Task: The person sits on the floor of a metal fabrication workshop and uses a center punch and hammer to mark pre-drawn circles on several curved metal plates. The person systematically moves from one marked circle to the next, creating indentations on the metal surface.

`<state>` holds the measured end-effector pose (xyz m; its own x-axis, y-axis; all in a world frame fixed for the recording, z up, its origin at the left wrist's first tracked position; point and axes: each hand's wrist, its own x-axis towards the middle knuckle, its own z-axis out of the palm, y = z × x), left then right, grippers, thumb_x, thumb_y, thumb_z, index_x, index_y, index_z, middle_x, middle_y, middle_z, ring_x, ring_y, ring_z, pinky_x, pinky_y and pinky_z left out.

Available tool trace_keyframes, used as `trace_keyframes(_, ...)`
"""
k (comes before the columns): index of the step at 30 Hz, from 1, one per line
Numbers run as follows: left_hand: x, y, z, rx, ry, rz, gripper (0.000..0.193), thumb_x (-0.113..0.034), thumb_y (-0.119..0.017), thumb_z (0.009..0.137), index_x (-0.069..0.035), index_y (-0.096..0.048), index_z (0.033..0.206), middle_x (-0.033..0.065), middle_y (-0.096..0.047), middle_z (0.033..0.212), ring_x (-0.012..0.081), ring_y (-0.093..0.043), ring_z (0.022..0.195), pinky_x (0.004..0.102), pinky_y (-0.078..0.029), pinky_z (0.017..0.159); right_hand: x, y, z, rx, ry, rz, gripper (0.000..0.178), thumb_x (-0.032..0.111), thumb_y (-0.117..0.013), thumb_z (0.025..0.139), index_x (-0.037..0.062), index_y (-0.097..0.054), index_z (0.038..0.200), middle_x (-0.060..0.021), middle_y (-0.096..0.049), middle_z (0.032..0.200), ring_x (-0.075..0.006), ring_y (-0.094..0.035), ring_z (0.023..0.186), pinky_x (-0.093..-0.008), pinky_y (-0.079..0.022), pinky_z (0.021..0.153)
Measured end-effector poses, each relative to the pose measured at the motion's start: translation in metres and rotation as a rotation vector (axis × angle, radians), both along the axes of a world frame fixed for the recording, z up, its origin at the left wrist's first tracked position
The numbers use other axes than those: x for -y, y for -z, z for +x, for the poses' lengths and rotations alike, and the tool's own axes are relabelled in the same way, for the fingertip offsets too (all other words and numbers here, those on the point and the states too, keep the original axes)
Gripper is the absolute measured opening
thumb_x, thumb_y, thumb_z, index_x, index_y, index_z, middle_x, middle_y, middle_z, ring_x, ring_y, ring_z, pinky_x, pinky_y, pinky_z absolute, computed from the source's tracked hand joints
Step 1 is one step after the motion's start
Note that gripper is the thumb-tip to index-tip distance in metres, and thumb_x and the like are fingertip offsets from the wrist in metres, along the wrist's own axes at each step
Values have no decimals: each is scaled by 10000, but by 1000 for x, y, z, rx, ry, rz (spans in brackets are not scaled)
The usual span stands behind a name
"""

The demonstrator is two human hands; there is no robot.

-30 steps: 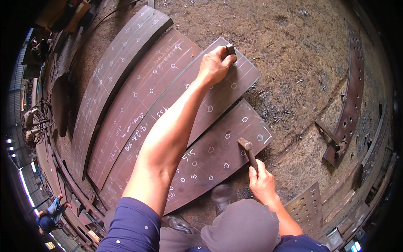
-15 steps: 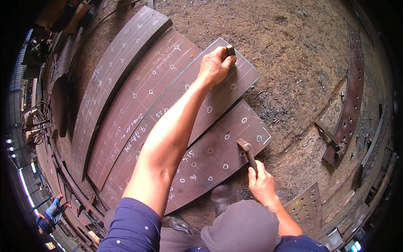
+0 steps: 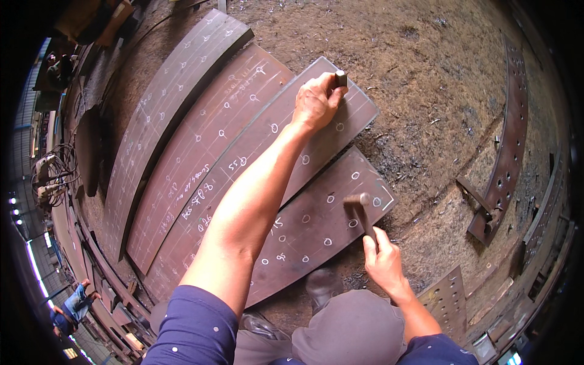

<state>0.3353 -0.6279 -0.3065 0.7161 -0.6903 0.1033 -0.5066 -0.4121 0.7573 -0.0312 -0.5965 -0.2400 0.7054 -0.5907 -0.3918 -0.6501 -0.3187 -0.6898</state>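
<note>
Short metal bar (image 3: 340,78): located over the far end of the long plate (image 3: 322,143), upper end projecting above my left grip (image 3: 316,102). The lower end is hidden, so contact with the long plate cannot be confirmed. My left grip is closed around the bar. My right grip (image 3: 383,258), to the right of the long plate, is closed around the handle of a hammer (image 3: 359,207); the blurred hammer head appears over the near plate (image 3: 316,210), just beside the long plate. A thick curved plate (image 3: 173,85) lies left of the long plate.
</note>
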Motion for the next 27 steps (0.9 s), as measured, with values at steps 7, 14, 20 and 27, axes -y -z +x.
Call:
trace_keyframes(7, -5, 18, -8, 296, 55, -160, 286, -201, -782, 898, -86, -675, 1137, 148, -732, 972, 355, -709, 926, 464, -548, 835, 69, -45, 99, 419, 67, -235, 477, 276, -615, 1072, -110, -583, 1351, -241, -731, 941, -305, -742, 784, -384, -594, 670)
trace_keyframes(14, -3, 18, -16, 312, 69, -163, 294, -200, -784, 892, -85, -674, 1139, 142, -737, 1020, 355, -707, 963, 471, -538, 864, 96, -92, 176, 1366, 258, -362, 569, 415, -501, 1115, -63, -406, 1409, -18, -529, 829, -74, -479, 581, -233, -463, 493)
trace_keyframes(20, -2, 22, -12, 325, 65, -195, 315, -212, -779, 901, -82, -679, 1169, 142, -739, 1021, 357, -707, 960, 467, -545, 851, 104, -6, 134, 243, -153, -377, 388, 174, -620, 1032, -91, -574, 1312, -323, -723, 921, -509, -723, 852, -533, -600, 694)
trace_keyframes(27, -52, -26, -15, -244, -236, -363, 278, -253, -709, 1012, -17, -647, 1144, 107, -755, 999, 179, -708, 924, 355, -561, 856, 3, 9, 26, 268, -243, -321, 389, 199, -707, 979, -12, -643, 1300, -238, -745, 975, -410, -749, 765, -459, -615, 634)
